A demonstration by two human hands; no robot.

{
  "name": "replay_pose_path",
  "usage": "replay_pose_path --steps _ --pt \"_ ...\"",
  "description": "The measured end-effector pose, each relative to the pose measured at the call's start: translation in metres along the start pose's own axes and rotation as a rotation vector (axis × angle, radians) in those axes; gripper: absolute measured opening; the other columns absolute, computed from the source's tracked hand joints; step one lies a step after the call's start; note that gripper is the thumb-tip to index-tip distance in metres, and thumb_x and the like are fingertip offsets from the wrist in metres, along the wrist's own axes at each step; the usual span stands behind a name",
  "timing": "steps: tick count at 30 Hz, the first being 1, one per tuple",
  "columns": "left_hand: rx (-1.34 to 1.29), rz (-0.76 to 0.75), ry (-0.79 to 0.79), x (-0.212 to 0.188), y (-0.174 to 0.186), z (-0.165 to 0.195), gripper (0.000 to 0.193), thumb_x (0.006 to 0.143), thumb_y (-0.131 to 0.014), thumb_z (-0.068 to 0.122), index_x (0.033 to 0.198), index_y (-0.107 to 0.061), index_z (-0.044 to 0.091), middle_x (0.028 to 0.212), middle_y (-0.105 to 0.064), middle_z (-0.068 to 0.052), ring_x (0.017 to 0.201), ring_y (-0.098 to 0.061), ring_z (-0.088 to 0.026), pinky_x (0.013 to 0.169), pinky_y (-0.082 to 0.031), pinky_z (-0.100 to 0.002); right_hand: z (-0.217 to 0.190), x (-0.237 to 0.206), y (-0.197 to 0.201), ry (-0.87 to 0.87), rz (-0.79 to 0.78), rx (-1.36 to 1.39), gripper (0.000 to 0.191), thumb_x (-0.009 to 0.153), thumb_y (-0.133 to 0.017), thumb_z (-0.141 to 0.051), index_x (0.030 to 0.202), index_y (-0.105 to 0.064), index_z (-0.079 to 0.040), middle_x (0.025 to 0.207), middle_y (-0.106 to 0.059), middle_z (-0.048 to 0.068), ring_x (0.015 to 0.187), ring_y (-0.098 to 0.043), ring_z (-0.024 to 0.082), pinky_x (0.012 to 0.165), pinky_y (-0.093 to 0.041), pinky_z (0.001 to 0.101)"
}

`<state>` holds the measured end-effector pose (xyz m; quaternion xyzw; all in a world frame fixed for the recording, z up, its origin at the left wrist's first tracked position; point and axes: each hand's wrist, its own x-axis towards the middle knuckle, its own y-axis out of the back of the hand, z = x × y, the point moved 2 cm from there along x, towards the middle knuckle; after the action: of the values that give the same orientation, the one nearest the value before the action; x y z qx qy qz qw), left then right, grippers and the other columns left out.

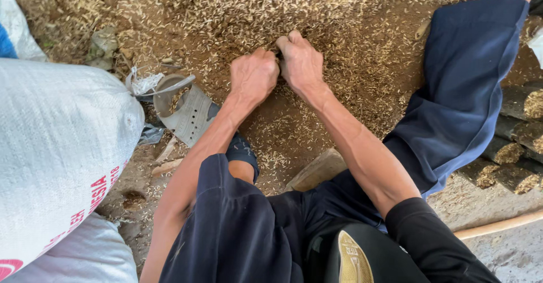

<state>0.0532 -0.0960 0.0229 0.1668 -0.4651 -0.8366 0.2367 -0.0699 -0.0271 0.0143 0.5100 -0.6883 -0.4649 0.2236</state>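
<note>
Husked grain (237, 6) lies scattered in a thick layer over the brown earth floor ahead of me. My left hand (253, 75) and my right hand (300, 61) press down side by side on the ground at the near edge of the grain, knuckles up and fingers curled under. The fingertips are hidden, so what they hold cannot be seen. Both forearms reach out between my knees, which are in dark blue trousers (458, 91).
A full white woven sack (56, 147) lies at the left with another sack (79, 255) below it. A worn grey sandal (186, 110) lies beside it. A wooden block (317, 170) sits under my legs. Dark logs (515, 141) are stacked at the right.
</note>
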Motion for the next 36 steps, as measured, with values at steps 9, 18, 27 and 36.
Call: replay_pose_path --steps 9,18,27,36 --pt "-0.15 -0.087 0.155 -0.018 0.031 -0.005 0.027 0.089 -0.067 0.026 0.085 -0.067 0.0 0.084 -0.067 -0.018 0.071 -0.066 -0.036 0.068 -0.051 -0.051 0.089 -0.042 0.063 -0.01 0.217 0.209 0.034 0.103 -0.063 -0.006 0.136 -0.062 0.001 0.131 -0.068 0.022 0.118 -0.069 0.032 0.102 -0.059 0.0407" --pt "-0.185 -0.027 -0.008 0.006 0.007 -0.003 0.02 0.095 -0.061 0.015 0.08 -0.059 0.003 0.077 -0.061 -0.014 0.065 -0.06 -0.032 0.064 -0.049 -0.048 0.144 -0.012 0.031 -0.143 0.179 -0.11 0.014 0.101 -0.055 0.0 0.112 -0.061 0.005 0.106 -0.066 0.025 0.092 -0.067 0.034 0.083 -0.062 0.0419" --pt "-0.196 0.008 0.032 0.002 0.016 -0.006 0.022 0.093 -0.066 0.023 0.092 -0.068 0.001 0.077 -0.063 -0.013 0.064 -0.061 -0.029 0.06 -0.049 -0.047 0.091 -0.058 0.024 -0.01 -0.011 0.019 0.028 0.096 -0.05 0.008 0.121 -0.061 0.001 0.12 -0.064 0.023 0.103 -0.065 0.035 0.079 -0.063 0.042" --pt "-0.181 -0.049 0.17 -0.012 0.023 -0.003 0.027 0.09 -0.067 0.027 0.079 -0.067 0.002 0.081 -0.068 -0.017 0.07 -0.065 -0.037 0.067 -0.05 -0.051 0.075 -0.059 0.027 -0.079 -0.097 0.153 0.038 0.082 -0.079 -0.005 0.117 -0.067 -0.002 0.119 -0.068 0.017 0.099 -0.067 0.03 0.083 -0.059 0.043"
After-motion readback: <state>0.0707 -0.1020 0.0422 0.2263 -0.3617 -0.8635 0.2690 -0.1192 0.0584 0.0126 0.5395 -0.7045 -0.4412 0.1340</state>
